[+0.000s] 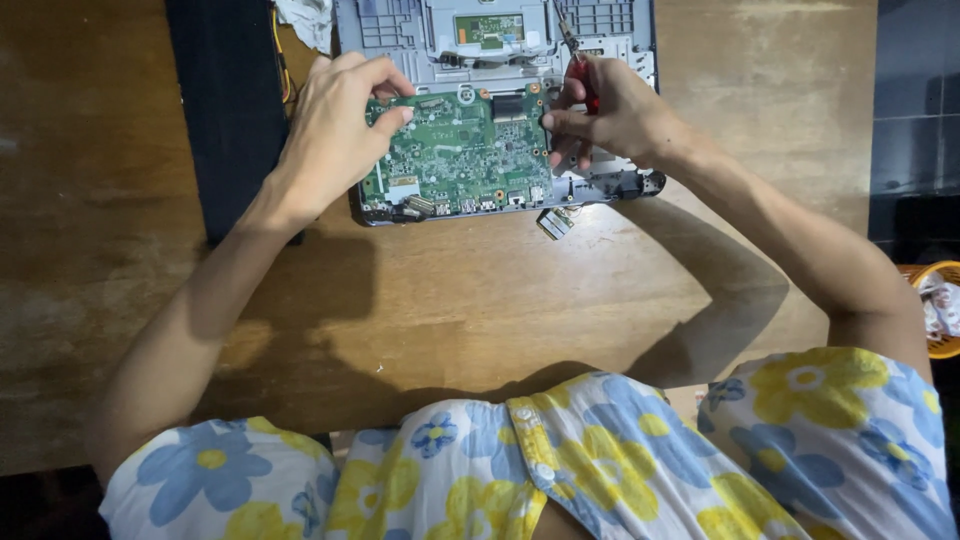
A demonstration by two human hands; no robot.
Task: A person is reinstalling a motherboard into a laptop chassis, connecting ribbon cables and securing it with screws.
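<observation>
On a brown wooden table (420, 300), seen from above, two bare hands work at an opened laptop. From the fingers outward: the left hand (335, 130) curls over the left edge of a green circuit board (460, 150), thumb pressing on its top face and the other fingers hooked at its upper rim, so it grips the board. The right hand (610, 115) pinches the board's right edge with thumb and forefinger, while its other fingers are clenched around a red-handled screwdriver (578, 62) whose metal shaft points up and away.

The board sits in the grey laptop base (600, 185), near its front edge; it looks tilted or partly raised, though that is hard to tell. The case cover is already off and the inside lies bare, so the opening-up appears done; the board seems only now to be coming free, or going in. A small loose metal part (555, 222) lies on the table just beside the base's front.

Farther out: a black mat (225, 110) at left, white cloth (310, 18) at top. At the far right edge, an orange basket (935, 310) holds something pale, too cropped to name
</observation>
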